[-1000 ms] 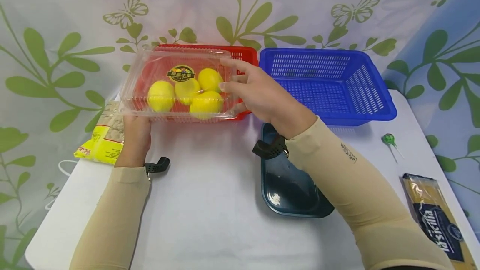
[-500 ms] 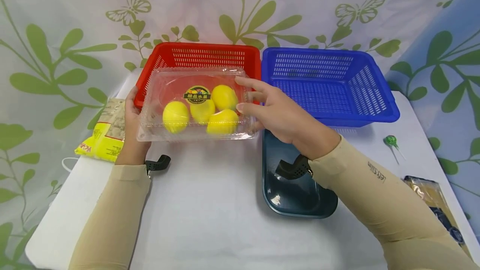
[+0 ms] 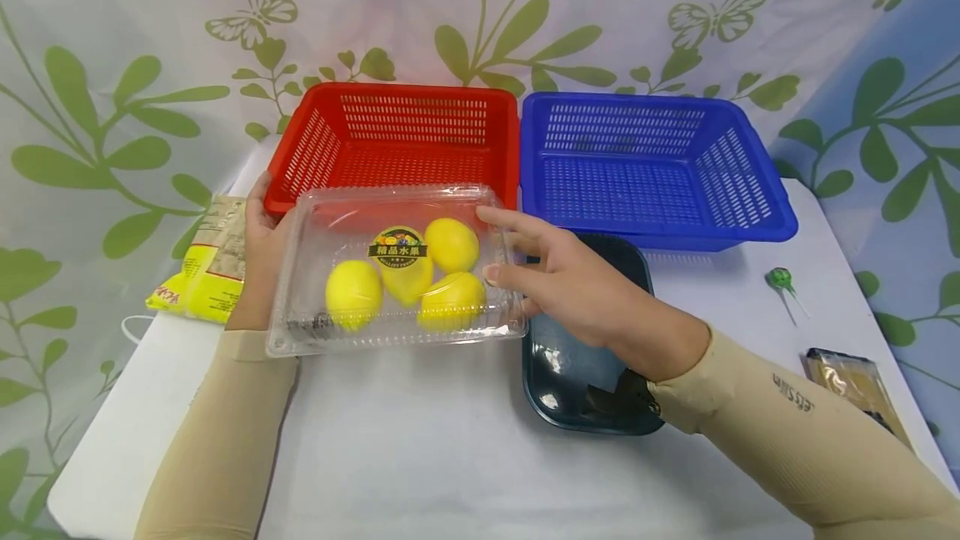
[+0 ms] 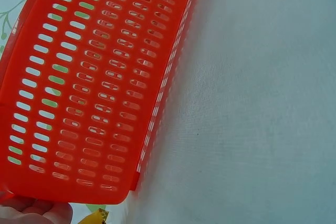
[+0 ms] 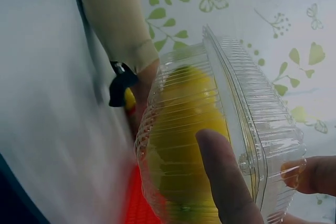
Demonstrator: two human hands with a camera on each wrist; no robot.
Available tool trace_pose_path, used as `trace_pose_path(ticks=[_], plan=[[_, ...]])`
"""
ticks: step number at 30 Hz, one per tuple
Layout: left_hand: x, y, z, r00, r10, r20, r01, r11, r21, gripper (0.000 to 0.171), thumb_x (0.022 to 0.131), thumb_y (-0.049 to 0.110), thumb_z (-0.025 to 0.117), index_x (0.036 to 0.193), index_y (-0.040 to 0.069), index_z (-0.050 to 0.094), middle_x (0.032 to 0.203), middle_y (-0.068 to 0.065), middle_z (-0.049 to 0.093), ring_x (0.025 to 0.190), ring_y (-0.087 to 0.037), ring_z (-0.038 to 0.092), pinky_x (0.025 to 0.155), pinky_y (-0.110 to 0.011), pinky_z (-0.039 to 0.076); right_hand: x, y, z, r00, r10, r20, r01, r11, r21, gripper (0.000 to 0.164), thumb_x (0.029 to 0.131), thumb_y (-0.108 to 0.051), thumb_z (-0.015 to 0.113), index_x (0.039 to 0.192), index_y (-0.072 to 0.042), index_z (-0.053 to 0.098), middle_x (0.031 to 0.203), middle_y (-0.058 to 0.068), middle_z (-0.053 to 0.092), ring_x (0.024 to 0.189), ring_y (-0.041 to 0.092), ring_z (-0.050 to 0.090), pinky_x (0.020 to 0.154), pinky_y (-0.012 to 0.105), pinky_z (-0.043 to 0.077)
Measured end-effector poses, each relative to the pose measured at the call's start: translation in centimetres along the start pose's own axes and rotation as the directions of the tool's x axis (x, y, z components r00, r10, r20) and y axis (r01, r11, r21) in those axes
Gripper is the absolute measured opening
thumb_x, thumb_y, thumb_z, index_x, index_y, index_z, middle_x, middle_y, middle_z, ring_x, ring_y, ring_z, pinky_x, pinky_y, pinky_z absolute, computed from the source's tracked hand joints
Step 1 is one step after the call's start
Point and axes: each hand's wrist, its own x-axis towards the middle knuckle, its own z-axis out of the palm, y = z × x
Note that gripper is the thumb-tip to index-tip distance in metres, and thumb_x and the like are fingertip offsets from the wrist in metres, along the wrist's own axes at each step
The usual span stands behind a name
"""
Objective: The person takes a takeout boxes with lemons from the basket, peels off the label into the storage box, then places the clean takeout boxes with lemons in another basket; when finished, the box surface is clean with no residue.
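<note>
Packed but apparently not yet set down, a clear rectangular plastic box (image 3: 317, 263) of four round yellow fruits (image 3: 454, 247) was pinched by the right hand (image 3: 566, 282) at six o'clock from an oblong red plastic basket (image 3: 412, 119); how the left hand (image 3: 264, 244) gripped could not be told.

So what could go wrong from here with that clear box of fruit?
The right hand pinches the clear box near its right end, so it might tilt, letting the yellow fruit roll and bump together. In the head view, the right arm crosses the dark tray, so it might brush it.
</note>
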Motion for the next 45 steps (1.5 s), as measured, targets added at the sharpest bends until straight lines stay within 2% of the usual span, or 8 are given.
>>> trace_pose_path(ticks=[6, 13, 20, 29, 35, 45], plan=[[-0.8, 0.6, 0.5, 1.0, -0.019, -0.018, 0.02, 0.999, 0.047, 0.08, 0.105, 0.021, 0.067, 0.168, 0.034, 0.018, 0.168, 0.0, 0.029, 0.151, -0.023, 0.032, 0.112, -0.03, 0.042, -0.6, 1.4, 0.2, 0.999, 0.039, 0.023, -0.039, 0.999, 0.001, 0.069, 0.104, -0.012, 0.067, 0.164, -0.031, 0.039, 0.163, 0.01, 0.034, 0.125, 0.036, 0.059, 0.079, 0.049, 0.063], [0.1, -0.4, 0.6, 0.996, 0.084, -0.035, -0.085, 0.996, -0.02, 0.079, 0.104, 0.007, 0.065, 0.168, 0.021, 0.022, 0.167, -0.006, 0.031, 0.15, -0.025, 0.036, 0.113, -0.032, 0.04, -0.8, 2.7, 0.1, 0.997, 0.073, 0.029, -0.074, 0.997, 0.033, 0.069, 0.104, -0.01, 0.067, 0.164, -0.032, 0.039, 0.159, 0.015, 0.038, 0.111, 0.039, 0.066, 0.079, 0.051, 0.063], [0.6, -0.8, 0.4, 0.993, 0.109, -0.044, -0.111, 0.993, -0.046, 0.079, 0.103, 0.005, 0.066, 0.168, 0.019, 0.023, 0.168, -0.005, 0.03, 0.15, -0.025, 0.035, 0.111, -0.029, 0.042, -0.4, 3.8, 0.4, 0.996, 0.087, 0.026, -0.088, 0.995, 0.039, 0.07, 0.103, -0.008, 0.068, 0.164, -0.03, 0.041, 0.157, 0.015, 0.04, 0.11, 0.04, 0.066, 0.077, 0.052, 0.063], [0.6, -0.9, 0.3, 0.994, 0.101, -0.038, -0.103, 0.993, -0.05, 0.08, 0.103, 0.006, 0.067, 0.168, 0.02, 0.022, 0.168, -0.004, 0.029, 0.15, -0.023, 0.034, 0.113, -0.031, 0.04, 0.1, 4.7, 0.5, 0.995, 0.095, 0.013, -0.096, 0.993, 0.065, 0.068, 0.103, -0.006, 0.068, 0.163, -0.028, 0.042, 0.165, 0.019, 0.027, 0.119, 0.04, 0.063, 0.078, 0.05, 0.063], [0.6, -0.9, 0.4, 0.995, 0.099, -0.032, -0.101, 0.994, -0.041, 0.08, 0.103, 0.007, 0.067, 0.168, 0.021, 0.022, 0.169, -0.002, 0.028, 0.151, -0.021, 0.034, 0.113, -0.031, 0.04, 0.4, 5.2, 0.7, 0.996, 0.093, 0.015, -0.094, 0.993, 0.077, 0.067, 0.103, -0.005, 0.066, 0.162, -0.027, 0.043, 0.167, 0.019, 0.025, 0.121, 0.042, 0.061, 0.079, 0.05, 0.063], [0.5, -0.8, 0.4, 0.994, 0.102, -0.03, -0.103, 0.994, -0.04, 0.08, 0.103, 0.008, 0.068, 0.168, 0.021, 0.023, 0.168, -0.004, 0.03, 0.15, -0.023, 0.034, 0.113, -0.031, 0.04, 0.9, 5.4, 1.5, 0.992, 0.125, 0.005, -0.125, 0.989, 0.075, 0.068, 0.102, -0.003, 0.067, 0.16, -0.028, 0.044, 0.168, 0.014, 0.025, 0.138, 0.048, 0.043, 0.081, 0.048, 0.063]])
